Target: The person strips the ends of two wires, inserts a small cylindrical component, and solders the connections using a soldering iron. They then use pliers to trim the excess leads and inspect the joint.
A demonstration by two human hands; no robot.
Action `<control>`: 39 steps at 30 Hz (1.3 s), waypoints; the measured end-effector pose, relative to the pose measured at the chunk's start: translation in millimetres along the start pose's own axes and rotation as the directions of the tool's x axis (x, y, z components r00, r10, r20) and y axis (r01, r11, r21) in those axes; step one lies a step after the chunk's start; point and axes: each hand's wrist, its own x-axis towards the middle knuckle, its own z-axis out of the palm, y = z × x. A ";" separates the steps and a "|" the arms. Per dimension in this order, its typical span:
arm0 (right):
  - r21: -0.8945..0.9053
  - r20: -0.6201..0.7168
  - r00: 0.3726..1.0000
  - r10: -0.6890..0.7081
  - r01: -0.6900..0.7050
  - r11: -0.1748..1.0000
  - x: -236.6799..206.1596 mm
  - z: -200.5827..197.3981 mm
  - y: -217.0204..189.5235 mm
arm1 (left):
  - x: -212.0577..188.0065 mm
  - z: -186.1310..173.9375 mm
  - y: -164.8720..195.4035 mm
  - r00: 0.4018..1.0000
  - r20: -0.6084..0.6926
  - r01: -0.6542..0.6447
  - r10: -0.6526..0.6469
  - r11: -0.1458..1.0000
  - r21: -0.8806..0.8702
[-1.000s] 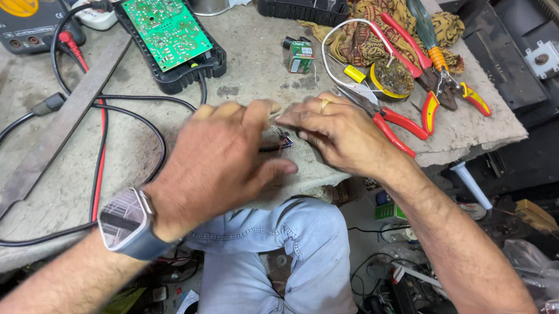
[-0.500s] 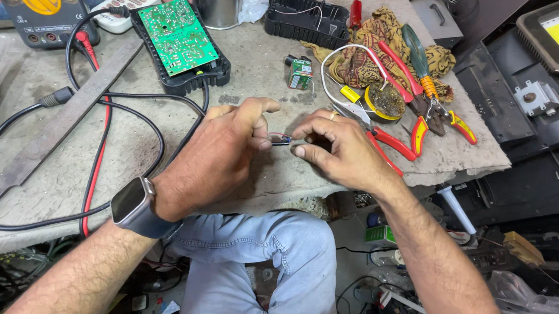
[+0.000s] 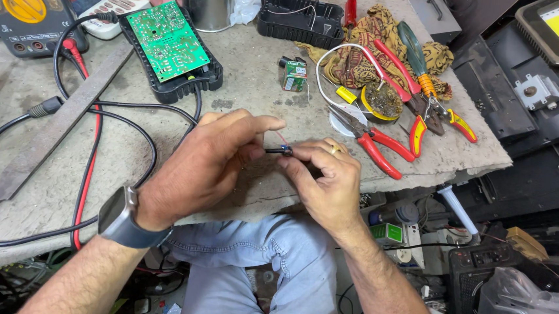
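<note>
Both hands meet over table (image 3: 245, 82) edge. Left hand (image 3: 210, 162) and right hand (image 3: 324, 180) each pinch one end of small black component (image 3: 278, 150), grip clamped, steadying it between fingertips. Red-handled pliers (image 3: 376, 141) at 2 o'clock, green circuit board (image 3: 168, 40) at 11, within reach.

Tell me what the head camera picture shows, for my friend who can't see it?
The left hand and right hand pinch a small dark part together over a grey workbench, with a green circuit board and red pliers nearby.
</note>
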 end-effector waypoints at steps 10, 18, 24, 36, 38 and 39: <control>-0.072 -0.137 0.979 -0.148 0.140 0.988 -14.9 11.7 -1.4 | -10.1 15.8 29.4 0.995 -0.093 -0.026 0.040 0.990 0.142; -0.114 -0.148 0.973 -0.175 0.159 0.981 -18.8 12.0 -1.4 | -13.7 21.5 19.6 0.993 -0.116 0.011 0.001 0.994 0.107; -0.097 -0.217 0.964 -0.154 0.135 0.986 -22.6 21.0 -6.0 | -18.4 38.8 19.9 0.961 -0.268 0.064 -0.067 0.998 -0.021; -0.394 -0.057 0.998 -0.031 0.006 0.919 -20.6 0.9 -28.7 | -1.0 27.9 -2.2 0.996 -0.055 0.075 -0.066 0.984 0.164; -0.390 -0.093 0.996 -0.007 -0.030 0.920 -30.3 -11.9 -22.4 | -2.9 30.3 -1.8 0.997 -0.032 0.081 -0.077 0.980 0.184; -0.357 -0.127 0.992 0.010 -0.055 0.932 -35.8 -17.8 -17.4 | -3.6 30.7 -1.7 0.995 -0.026 0.097 -0.094 0.977 0.191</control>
